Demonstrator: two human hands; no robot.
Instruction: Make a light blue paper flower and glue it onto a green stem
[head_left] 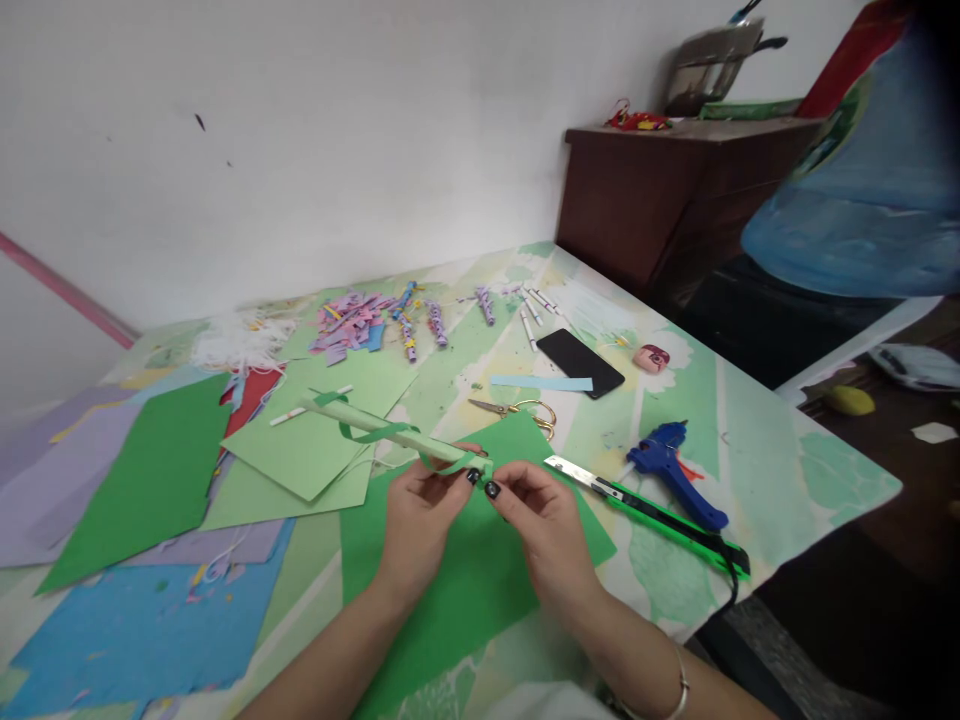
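Note:
My left hand (420, 515) is closed around the near end of a thin light green paper tube (409, 438), which slants up to the left. A narrow dark green paper strip (367, 436) winds loosely around the tube. At the tube's near end, my right hand (551, 525) pinches the end of the strip between thumb and fingers. Both hands are above a dark green paper sheet (450, 590). Just beyond lie gold-handled scissors (514, 408). To the right are a green utility knife (667, 525) with its blade out and a blue glue gun (675, 472).
Light green sheets (300, 450), a dark green sheet (150, 470) and blue paper (150, 630) cover the left. Farther back are purple paper scraps (349, 325), decorated purple rolls (436, 325) and markers (529, 328). A phone (592, 365) lies beside a light blue strip (536, 383).

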